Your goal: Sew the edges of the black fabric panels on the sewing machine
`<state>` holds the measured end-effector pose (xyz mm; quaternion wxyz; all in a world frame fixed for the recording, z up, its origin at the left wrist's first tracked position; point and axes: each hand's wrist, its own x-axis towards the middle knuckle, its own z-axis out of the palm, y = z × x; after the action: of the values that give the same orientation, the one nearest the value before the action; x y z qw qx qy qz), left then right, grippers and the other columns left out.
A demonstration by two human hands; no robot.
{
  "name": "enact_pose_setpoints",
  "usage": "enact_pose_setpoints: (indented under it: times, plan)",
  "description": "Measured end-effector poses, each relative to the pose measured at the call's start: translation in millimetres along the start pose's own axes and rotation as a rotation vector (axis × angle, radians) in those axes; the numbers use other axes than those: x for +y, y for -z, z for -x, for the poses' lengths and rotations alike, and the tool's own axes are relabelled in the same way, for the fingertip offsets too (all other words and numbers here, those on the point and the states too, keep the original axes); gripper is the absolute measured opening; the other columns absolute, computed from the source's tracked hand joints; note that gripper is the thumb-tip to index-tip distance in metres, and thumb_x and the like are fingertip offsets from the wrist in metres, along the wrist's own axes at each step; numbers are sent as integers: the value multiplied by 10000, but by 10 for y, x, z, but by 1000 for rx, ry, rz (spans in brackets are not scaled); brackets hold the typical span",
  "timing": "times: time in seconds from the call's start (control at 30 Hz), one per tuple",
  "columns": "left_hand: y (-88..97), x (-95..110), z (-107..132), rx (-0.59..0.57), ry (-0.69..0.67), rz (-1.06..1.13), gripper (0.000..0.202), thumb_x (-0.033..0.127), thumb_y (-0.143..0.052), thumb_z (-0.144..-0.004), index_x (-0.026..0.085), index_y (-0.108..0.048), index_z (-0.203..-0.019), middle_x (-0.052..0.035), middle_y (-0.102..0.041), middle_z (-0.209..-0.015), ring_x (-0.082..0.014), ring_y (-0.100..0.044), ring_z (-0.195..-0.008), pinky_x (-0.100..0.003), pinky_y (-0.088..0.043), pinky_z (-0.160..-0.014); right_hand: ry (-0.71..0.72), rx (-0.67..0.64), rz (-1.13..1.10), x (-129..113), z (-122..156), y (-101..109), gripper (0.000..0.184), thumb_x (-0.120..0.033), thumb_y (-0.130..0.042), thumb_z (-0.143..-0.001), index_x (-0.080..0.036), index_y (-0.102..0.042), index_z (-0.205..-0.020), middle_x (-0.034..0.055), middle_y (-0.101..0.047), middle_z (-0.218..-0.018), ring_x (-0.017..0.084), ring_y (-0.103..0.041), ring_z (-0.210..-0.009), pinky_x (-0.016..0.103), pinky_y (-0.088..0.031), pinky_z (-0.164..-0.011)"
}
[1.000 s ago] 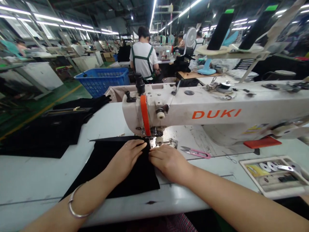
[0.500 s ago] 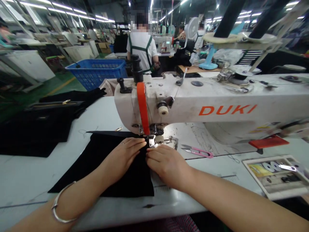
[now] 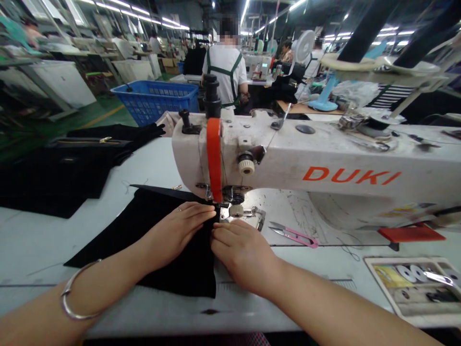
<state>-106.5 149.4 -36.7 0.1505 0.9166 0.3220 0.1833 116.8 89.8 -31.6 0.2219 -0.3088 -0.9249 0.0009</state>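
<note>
A piece of black fabric (image 3: 144, 230) lies flat on the white table under the presser foot (image 3: 236, 211) of a white DUKI sewing machine (image 3: 317, 163). My left hand (image 3: 176, 230) rests flat on the fabric, fingers stretched toward the needle. My right hand (image 3: 241, 252) sits at the fabric's right edge just in front of the presser foot, fingers curled and pressed on the cloth edge. A silver bangle (image 3: 72, 298) circles my left wrist.
Pink thread snips (image 3: 293, 234) lie right of the needle plate. A tray of bobbins and small parts (image 3: 418, 283) sits at the near right. A stack of black garments (image 3: 57, 168) fills the far left. Beyond stand a blue basket (image 3: 158, 98) and a person in a white shirt (image 3: 225, 72).
The black fabric has slid leftward and away under the foot, with both hands following it. The view has dipped slightly nearer the machine.
</note>
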Motion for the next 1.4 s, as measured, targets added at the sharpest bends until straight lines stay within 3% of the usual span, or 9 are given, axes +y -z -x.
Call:
enact_pose_setpoints:
  times: [0.47,0.7,0.83,0.87,0.97,1.07,1.13,1.23,1.4]
  plan:
    - [-13,-17,10,-25,-29,-32,397,145,-451,-986,223,-587,-1350,-72,-638,-1333,-234,-555,-1267,-461,-439,-1130,-23,25,-22,-4,22,13,219,-82,-481,-945,-164,-647,-827,98,-701,-974,219,-647,-945,364,-510,-796]
    - [65,36,10,-44,11,-5,398,251,-457,-1015,221,-549,-1402,-89,-600,-1402,-251,-525,-1331,-502,-395,-1172,-60,-33,-55,18,19,4,182,-100,-501,-959,-156,-667,-910,107,-709,-1090,219,-635,-1092,365,-499,-940]
    - [137,318,317,-148,2,-27,954,591,-740,-803,256,-286,-1572,-126,-341,-1612,-362,-362,-1462,-572,-392,-1158,-110,-143,-105,54,115,315,160,-105,-553,-942,-178,-661,-1036,68,-702,-1151,207,-595,-1185,387,-422,-1064]
    - [142,393,416,-169,-23,-52,986,597,-756,-783,271,-271,-1577,-117,-327,-1619,-368,-365,-1459,-570,-410,-1145,-126,-174,-120,68,156,424,201,-84,-566,-924,-188,-657,-1069,57,-699,-1156,207,-587,-1196,394,-407,-1076]
    - [123,548,653,-148,-82,-106,684,386,-623,-945,302,-324,-1554,-59,-426,-1572,-289,-451,-1419,-473,-460,-1127,-208,-246,-92,139,252,657,348,10,-568,-860,-198,-649,-1126,59,-688,-1152,221,-592,-1144,392,-439,-1002]
    - [76,586,730,-71,-47,-98,542,226,-494,-988,292,-391,-1516,-24,-518,-1507,-211,-526,-1363,-370,-473,-1121,-309,-197,76,250,220,589,185,-52,-603,-892,-171,-659,-1024,87,-675,-1034,254,-587,-1016,391,-469,-874]
    - [46,581,715,-9,-24,-91,525,198,-494,-968,278,-441,-1485,-22,-547,-1481,-207,-556,-1334,-357,-471,-1122,-376,-85,182,317,141,428,34,-164,-616,-940,-153,-646,-950,94,-650,-965,249,-566,-923,371,-466,-787]
    - [34,574,678,57,31,-53,473,201,-510,-957,303,-526,-1418,-2,-600,-1423,-204,-605,-1276,-343,-487,-1111,-362,-21,230,314,68,264,113,-201,-567,-980,-160,-648,-913,85,-630,-943,233,-543,-875,352,-437,-728]
    - [65,561,703,185,296,53,334,302,-499,-993,365,-616,-1299,68,-684,-1286,-151,-663,-1166,-266,-522,-1058,-174,-91,-62,-81,268,373,232,-352,-612,-964,-203,-684,-801,46,-627,-901,209,-546,-852,361,-421,-768]
